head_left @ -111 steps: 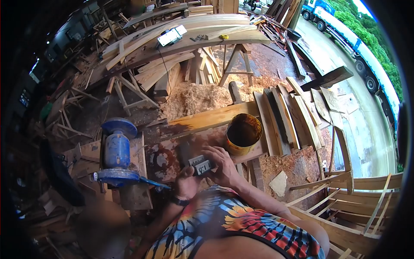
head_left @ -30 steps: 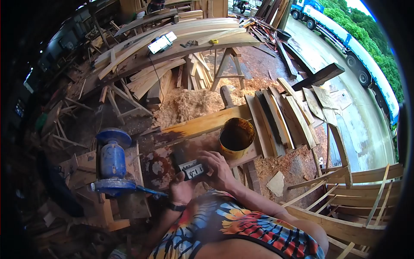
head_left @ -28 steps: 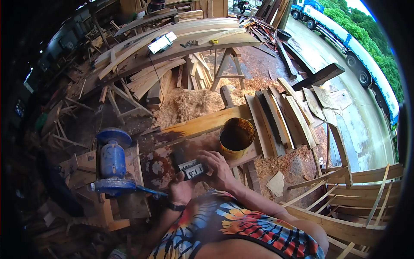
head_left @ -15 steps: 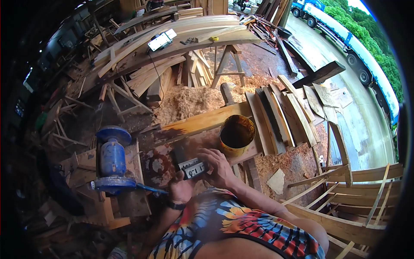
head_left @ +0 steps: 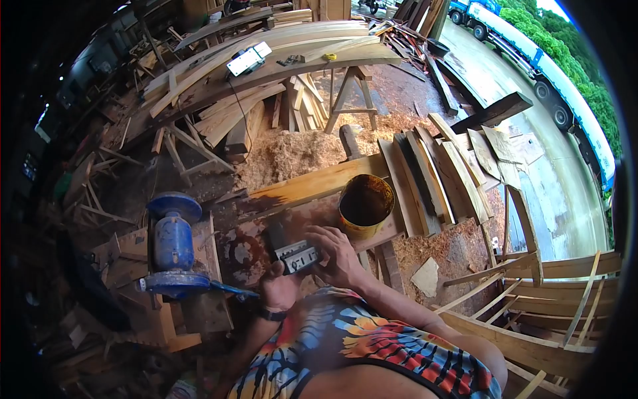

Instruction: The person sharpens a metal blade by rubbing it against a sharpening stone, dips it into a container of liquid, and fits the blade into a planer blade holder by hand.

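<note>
A phone [head_left: 298, 259] with a lit screen and large digits is held low in front of my chest. My left hand [head_left: 279, 290] grips its near left end, thumb along the edge, with a dark band on the wrist. From the other side my right hand [head_left: 336, 254] closes round the right end, its fingers bent over the edge. A dark flat piece [head_left: 275, 234] sticks out beyond the phone's far edge. Just past my right hand stands a yellow can [head_left: 365, 207], stained dark inside, on the wooden bench.
Left of my hands is a blue bench grinder [head_left: 174, 243]. A partly stained plank [head_left: 312, 185] lies beyond the can, with several boards [head_left: 432, 183] stacked to its right. Farther off, a long workbench [head_left: 266, 66] carries timber and a work lamp [head_left: 248, 60]. Sawdust [head_left: 292, 156] covers the floor.
The phone and both hands have barely moved; the view has shifted very slightly.
</note>
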